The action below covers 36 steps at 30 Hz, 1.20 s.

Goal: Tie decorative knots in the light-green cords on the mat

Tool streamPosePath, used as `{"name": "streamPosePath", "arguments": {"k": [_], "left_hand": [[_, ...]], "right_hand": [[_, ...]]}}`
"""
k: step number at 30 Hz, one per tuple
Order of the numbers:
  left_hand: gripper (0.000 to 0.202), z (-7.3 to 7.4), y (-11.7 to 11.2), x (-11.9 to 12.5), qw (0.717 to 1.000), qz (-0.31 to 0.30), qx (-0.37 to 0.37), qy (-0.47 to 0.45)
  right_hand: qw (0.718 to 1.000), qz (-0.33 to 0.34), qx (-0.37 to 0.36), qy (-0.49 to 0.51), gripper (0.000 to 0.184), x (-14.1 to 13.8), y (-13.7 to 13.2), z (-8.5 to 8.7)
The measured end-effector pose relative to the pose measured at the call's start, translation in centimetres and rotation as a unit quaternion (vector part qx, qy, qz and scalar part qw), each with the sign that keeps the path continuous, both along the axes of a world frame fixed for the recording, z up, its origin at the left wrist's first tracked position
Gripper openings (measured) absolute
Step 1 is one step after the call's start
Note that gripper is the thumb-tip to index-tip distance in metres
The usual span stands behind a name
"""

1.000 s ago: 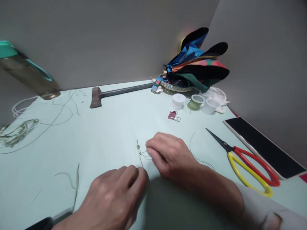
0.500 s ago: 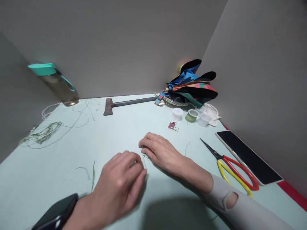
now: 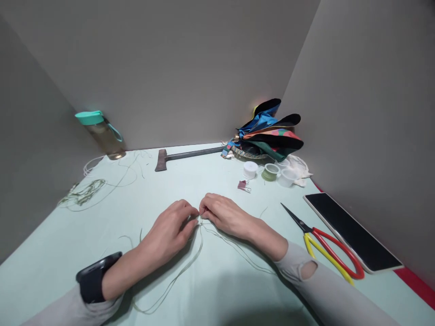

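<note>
Through the head view, I have the right hand (image 3: 224, 215) pinching the knotted green cord (image 3: 201, 222), apparently to steady it; the left hand (image 3: 173, 226) meets it there, though I cannot tell whether its fingertips grip. Scissors (image 3: 307, 228) lie right of the fingers, probably for easy reach. I read no brand or label.

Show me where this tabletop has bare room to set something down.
Bare patches: between the brown-headed hammer and the left hand; also between the tangled green cord bundle and the black wristwatch. Crowded: the right side, with red and yellow scissors beside a black phone, and back right, where plastic spools sit by the multicoloured fabric bundle.
</note>
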<state>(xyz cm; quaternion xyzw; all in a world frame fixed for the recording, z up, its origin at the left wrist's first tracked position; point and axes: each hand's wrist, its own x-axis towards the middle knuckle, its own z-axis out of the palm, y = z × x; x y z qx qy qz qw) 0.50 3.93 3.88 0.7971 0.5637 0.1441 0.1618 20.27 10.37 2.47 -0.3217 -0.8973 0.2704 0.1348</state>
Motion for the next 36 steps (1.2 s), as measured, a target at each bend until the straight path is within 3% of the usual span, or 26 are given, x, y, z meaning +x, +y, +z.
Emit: {"name": "streamPosePath", "arguments": {"k": [7, 12, 26, 31, 36], "left_hand": [[0.022, -0.5, 1.1, 0.7, 0.996, 0.063, -0.057, -0.041], [0.024, -1.2, 1.8, 0.4, 0.985, 0.074, -0.098, -0.118], [0.028, -0.7, 1.1, 0.5, 0.911, 0.078, -0.207, -0.348], [0.022, 1.1, 0.4, 0.4, 0.892, 0.072, -0.205, -0.397], [0.024, 4.2, -1.2, 0.6, 0.872, 0.07, -0.196, -0.443]], "right_hand": [[0.997, -0.008, -0.051, 0.051, 0.032, 0.2, 0.1, 0.1], [0.99, -0.029, -0.099, 0.1, 0.032, 0.2, 0.1, 0.0], [0.977, -0.062, -0.147, 0.14, 0.027, 0.5, -0.6, 2.4], [0.965, -0.065, -0.163, 0.194, 0.023, 0.9, -0.3, 3.4], [0.951, -0.041, -0.199, 0.234, 0.021, 1.5, -1.8, 7.0]]}}
